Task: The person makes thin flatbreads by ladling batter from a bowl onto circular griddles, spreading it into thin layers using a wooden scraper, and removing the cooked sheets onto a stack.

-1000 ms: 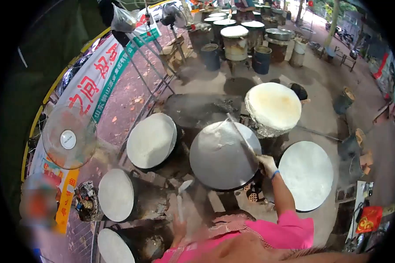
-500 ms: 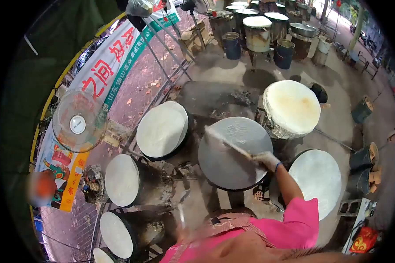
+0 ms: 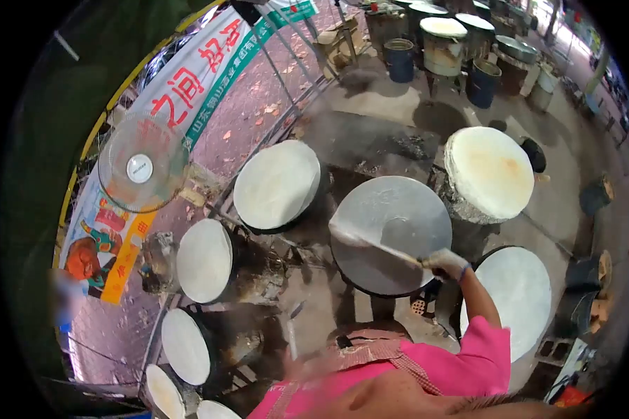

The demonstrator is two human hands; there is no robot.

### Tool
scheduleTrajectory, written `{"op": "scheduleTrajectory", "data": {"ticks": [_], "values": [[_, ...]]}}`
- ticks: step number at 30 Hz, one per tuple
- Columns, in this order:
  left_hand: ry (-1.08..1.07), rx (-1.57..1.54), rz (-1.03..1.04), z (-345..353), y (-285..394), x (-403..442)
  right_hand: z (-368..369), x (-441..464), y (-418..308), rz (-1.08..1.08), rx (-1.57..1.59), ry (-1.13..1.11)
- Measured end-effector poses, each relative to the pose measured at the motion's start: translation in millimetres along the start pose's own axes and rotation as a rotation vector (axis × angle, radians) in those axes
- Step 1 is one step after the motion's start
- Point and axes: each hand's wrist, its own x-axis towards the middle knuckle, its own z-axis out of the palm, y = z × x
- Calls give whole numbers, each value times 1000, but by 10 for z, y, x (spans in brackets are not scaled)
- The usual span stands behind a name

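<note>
My right hand (image 3: 446, 264), in a pale glove with a blue band at the wrist, grips the wooden handle of a batter spreader (image 3: 393, 253). Its broad, batter-coated end rests near the left side of a round dark griddle (image 3: 426, 216) in front of me. Thin greyish, wet-looking batter covers part of this griddle, with a curved edge near the middle. My left hand is out of view. Right of the griddle stands a thick stack of round flatbreads (image 3: 489, 173), browned in the middle. A pale sheet (image 3: 507, 297) covers another griddle beside my right arm.
More griddles with pale sheets (image 3: 279, 183) (image 3: 204, 260) (image 3: 186, 346) curve along my left. A fan (image 3: 140, 169) stands before a banner (image 3: 189, 87) on the fence. Dark buckets (image 3: 483, 84) and covered drums (image 3: 444, 49) stand at the back. Hollow blocks (image 3: 553, 350) lie at right.
The spreader's end has swept toward me along the griddle's left side, and my right hand has come slightly nearer. The whole view has shifted and tilted a little.
</note>
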Motion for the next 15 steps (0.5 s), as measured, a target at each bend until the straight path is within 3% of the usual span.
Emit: {"op": "scheduleTrajectory", "data": {"ticks": [2, 5, 6, 7, 8, 9, 10, 11, 13, 15], "values": [[21, -13, 10, 16, -71, -12, -105, -318, 16, 274, 76, -102], [47, -12, 12, -12, -85, -100, -129, -107, -331, -283, 131, -28], [52, -7, 9, -38, -77, -130, -183, 343, -126, -244, 234, 140], [55, -5, 8, -52, -68, -166, -133, 235, -573, -168, 174, 143], [60, 1, 9, -70, -54, -198, -156, 395, -740, 64, 175, 124], [67, 7, 14, -95, -45, -236, -176, 721, -512, 63, -21, 180], [75, 19, 17, -116, -30, -288, -153, 652, -597, 3, -82, 59], [77, 16, 7, -122, -18, -326, -151, 499, -563, -231, -232, -71], [40, -50, -94, -80, 81, -377, -504, 571, 219, -228, -410, -214], [54, -71, -104, -14, -68, -433, -620, 192, 431, 88, -298, -261]]}}
